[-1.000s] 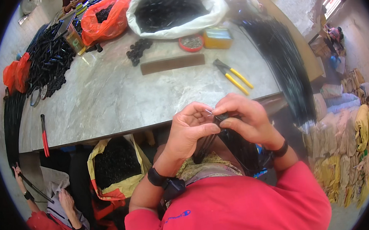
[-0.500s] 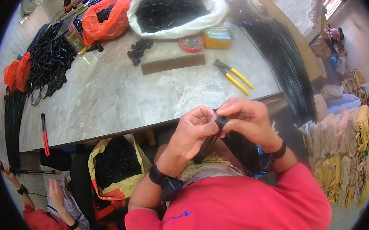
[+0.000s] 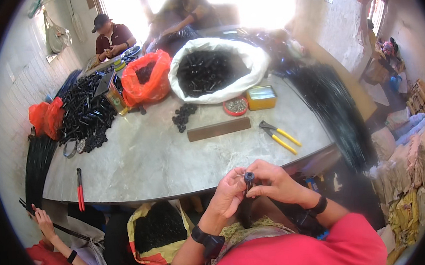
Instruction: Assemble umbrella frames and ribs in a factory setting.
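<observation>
Left grip (image 3: 230, 194) and right grip (image 3: 275, 182) are both closed on one black round-ended piece (image 3: 249, 177). My left fingers pinch its left side, while my right thumb and fingertips press its right. I have it raised nearer to me than the brown bar (image 3: 218, 129), a little right of it, its round end facing up. A thin pale strand (image 3: 236, 174) shows at my left fingertips; I cannot tell what it joins.

That bar lies flat on the grey table (image 3: 145, 162). Just right of it I see yellow-handled pliers (image 3: 281, 138); well to its left and nearer me, red-handled pliers (image 3: 80, 191). Small black caps (image 3: 184, 116) cluster behind its left end. Behind its right end stand a red dish (image 3: 235, 107) of small metal bits and a yellow box (image 3: 262, 98).

Farther behind it are a white sack (image 3: 255, 64) full of black pieces and, to the left, an orange bag (image 3: 146, 93) and a heap of black pieces (image 3: 83, 103). Far right of the bar, dark rods (image 3: 338, 116) lie bunched. Far left and nearer me, a co-worker's hand (image 3: 44, 222) holds more dark lengths (image 3: 70, 231).
</observation>
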A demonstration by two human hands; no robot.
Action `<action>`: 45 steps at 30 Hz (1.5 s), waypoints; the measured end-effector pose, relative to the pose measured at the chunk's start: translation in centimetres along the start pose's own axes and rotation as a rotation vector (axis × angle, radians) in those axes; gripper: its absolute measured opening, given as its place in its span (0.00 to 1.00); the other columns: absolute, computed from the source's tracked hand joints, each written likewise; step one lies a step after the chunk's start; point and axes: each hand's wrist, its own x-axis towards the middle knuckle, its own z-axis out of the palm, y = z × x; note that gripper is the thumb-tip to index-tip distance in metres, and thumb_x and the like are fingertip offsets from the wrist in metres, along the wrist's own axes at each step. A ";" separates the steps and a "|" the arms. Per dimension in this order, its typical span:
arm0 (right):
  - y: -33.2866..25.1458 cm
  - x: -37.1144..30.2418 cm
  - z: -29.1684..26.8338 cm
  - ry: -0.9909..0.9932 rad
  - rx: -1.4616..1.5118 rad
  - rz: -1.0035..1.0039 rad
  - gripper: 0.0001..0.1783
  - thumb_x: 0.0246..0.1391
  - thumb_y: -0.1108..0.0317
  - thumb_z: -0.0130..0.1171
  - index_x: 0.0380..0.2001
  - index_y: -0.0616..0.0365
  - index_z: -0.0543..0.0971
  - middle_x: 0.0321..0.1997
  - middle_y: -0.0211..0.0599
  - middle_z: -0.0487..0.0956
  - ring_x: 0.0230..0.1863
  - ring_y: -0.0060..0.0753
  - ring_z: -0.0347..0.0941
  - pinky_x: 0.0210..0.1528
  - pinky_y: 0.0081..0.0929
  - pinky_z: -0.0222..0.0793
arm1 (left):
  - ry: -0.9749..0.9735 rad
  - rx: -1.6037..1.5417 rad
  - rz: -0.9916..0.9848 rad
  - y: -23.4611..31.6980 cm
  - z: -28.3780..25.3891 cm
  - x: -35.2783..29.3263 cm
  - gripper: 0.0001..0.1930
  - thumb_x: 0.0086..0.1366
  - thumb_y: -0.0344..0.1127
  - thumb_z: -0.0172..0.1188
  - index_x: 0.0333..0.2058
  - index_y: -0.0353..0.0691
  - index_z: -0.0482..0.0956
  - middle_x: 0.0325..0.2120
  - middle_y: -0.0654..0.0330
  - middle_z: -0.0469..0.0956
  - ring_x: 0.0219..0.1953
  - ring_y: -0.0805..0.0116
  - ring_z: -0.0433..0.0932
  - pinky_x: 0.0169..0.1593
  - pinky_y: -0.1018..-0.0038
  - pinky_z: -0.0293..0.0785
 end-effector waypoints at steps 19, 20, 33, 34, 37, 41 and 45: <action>0.5 0.7 4.4 0.267 -0.155 0.013 0.13 0.50 0.63 0.70 0.31 0.61 0.80 0.26 0.40 0.78 0.23 0.33 0.76 0.27 0.28 0.70 | 0.492 1.020 0.711 2.4 5.3 -3.4 0.16 0.56 0.20 0.69 0.43 0.32 0.77 0.38 0.59 0.79 0.41 0.73 0.78 0.48 0.77 0.75; 0.6 0.7 4.6 0.274 -0.146 -0.007 0.13 0.50 0.63 0.71 0.30 0.60 0.79 0.25 0.39 0.77 0.23 0.33 0.75 0.27 0.28 0.69 | 0.495 1.022 0.706 2.5 5.2 -3.5 0.16 0.56 0.20 0.69 0.43 0.32 0.77 0.38 0.59 0.79 0.41 0.73 0.78 0.48 0.77 0.75; 7.4 -2.0 9.1 -0.470 0.732 0.406 0.18 0.61 0.54 0.63 0.39 0.61 0.80 0.33 0.32 0.81 0.35 0.22 0.76 0.42 0.21 0.72 | 0.078 0.573 0.496 5.2 2.9 -3.3 0.15 0.62 0.27 0.66 0.46 0.32 0.73 0.39 0.52 0.78 0.41 0.62 0.80 0.47 0.68 0.77; 7.3 -2.2 9.4 -0.505 0.785 0.463 0.18 0.62 0.53 0.61 0.36 0.60 0.80 0.29 0.31 0.80 0.32 0.21 0.76 0.39 0.20 0.71 | 0.036 0.540 0.474 5.5 2.5 -3.3 0.16 0.62 0.29 0.67 0.46 0.32 0.73 0.39 0.52 0.78 0.41 0.61 0.80 0.48 0.67 0.77; 5.7 -2.1 9.6 -0.475 0.797 0.516 0.23 0.66 0.50 0.55 0.27 0.59 0.80 0.17 0.27 0.74 0.21 0.18 0.70 0.30 0.19 0.67 | -0.009 0.503 0.449 6.3 3.0 -3.3 0.17 0.61 0.31 0.68 0.46 0.33 0.73 0.39 0.51 0.78 0.41 0.59 0.80 0.48 0.65 0.77; 6.4 -2.2 10.6 -0.299 0.684 0.620 0.25 0.65 0.49 0.56 0.22 0.57 0.79 0.13 0.24 0.70 0.18 0.16 0.65 0.23 0.20 0.60 | 0.031 0.522 0.456 6.4 3.7 -3.7 0.16 0.61 0.29 0.67 0.45 0.32 0.74 0.39 0.51 0.78 0.41 0.59 0.81 0.49 0.65 0.77; 6.8 -2.4 11.2 -0.220 0.533 0.619 0.24 0.63 0.47 0.58 0.21 0.55 0.79 0.13 0.22 0.68 0.17 0.14 0.63 0.21 0.21 0.57 | 0.143 0.578 0.441 5.3 3.1 -4.6 0.15 0.62 0.26 0.66 0.45 0.31 0.74 0.40 0.51 0.79 0.42 0.59 0.81 0.50 0.66 0.77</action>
